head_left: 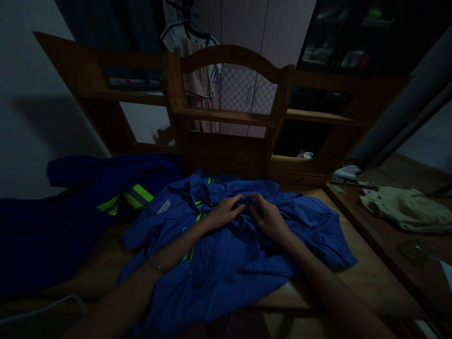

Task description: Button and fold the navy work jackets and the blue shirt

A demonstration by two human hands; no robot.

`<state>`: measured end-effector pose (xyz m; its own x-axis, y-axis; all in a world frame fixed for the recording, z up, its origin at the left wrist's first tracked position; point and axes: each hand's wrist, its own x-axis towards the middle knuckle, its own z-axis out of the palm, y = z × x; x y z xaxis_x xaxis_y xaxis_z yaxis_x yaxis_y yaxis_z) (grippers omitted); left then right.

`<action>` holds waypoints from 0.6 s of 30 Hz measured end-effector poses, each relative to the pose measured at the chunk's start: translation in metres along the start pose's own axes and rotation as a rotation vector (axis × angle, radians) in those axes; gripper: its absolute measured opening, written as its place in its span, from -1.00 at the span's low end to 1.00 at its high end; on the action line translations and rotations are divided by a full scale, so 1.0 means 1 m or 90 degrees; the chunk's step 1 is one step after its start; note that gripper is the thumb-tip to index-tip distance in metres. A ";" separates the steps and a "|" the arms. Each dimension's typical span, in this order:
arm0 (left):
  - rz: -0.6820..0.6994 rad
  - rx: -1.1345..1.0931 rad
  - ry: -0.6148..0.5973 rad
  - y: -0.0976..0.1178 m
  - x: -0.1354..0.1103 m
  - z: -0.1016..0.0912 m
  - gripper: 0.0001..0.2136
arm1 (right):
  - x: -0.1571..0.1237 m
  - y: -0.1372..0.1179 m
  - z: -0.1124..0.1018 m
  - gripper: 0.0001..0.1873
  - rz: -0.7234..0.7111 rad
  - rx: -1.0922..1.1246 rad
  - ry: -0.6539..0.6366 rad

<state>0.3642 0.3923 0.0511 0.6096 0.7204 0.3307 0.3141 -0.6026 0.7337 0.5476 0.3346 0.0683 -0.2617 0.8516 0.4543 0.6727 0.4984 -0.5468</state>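
A blue work shirt with yellow-green stripes and a pale badge on its chest lies spread over the wooden desk. My left hand pinches a fold of its cloth near the middle. Close beside it, my right hand pinches the same bunched part from the other side, fingertips almost meeting. What sits between the fingertips is too dark to make out beyond the blue cloth. The collar points toward the back left.
Dark blue clothing with bright reflective bands is heaped at the left. A wooden shelf unit rises behind the desk. At the right lies a pale garment. A white cable crosses the lower left.
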 end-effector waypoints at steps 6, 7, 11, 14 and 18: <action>-0.010 -0.011 -0.012 0.004 -0.002 -0.002 -0.77 | 0.000 -0.001 -0.001 -0.67 0.002 -0.001 -0.003; -0.011 -0.013 -0.015 0.004 -0.002 -0.002 -0.77 | 0.000 -0.001 -0.001 -0.67 0.003 0.001 -0.005; 0.000 -0.010 -0.017 0.003 -0.001 -0.002 -0.78 | 0.000 -0.003 -0.001 -0.67 0.006 0.001 -0.011; -0.003 -0.014 -0.024 0.004 -0.001 -0.003 -0.78 | 0.001 -0.004 -0.002 -0.68 0.004 0.002 -0.008; -0.021 -0.019 -0.030 0.006 -0.002 -0.003 -0.78 | 0.001 -0.004 -0.001 -0.67 0.011 0.000 -0.006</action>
<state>0.3626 0.3885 0.0572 0.6332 0.7222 0.2786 0.3131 -0.5681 0.7611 0.5457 0.3333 0.0716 -0.2562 0.8616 0.4382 0.6778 0.4834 -0.5540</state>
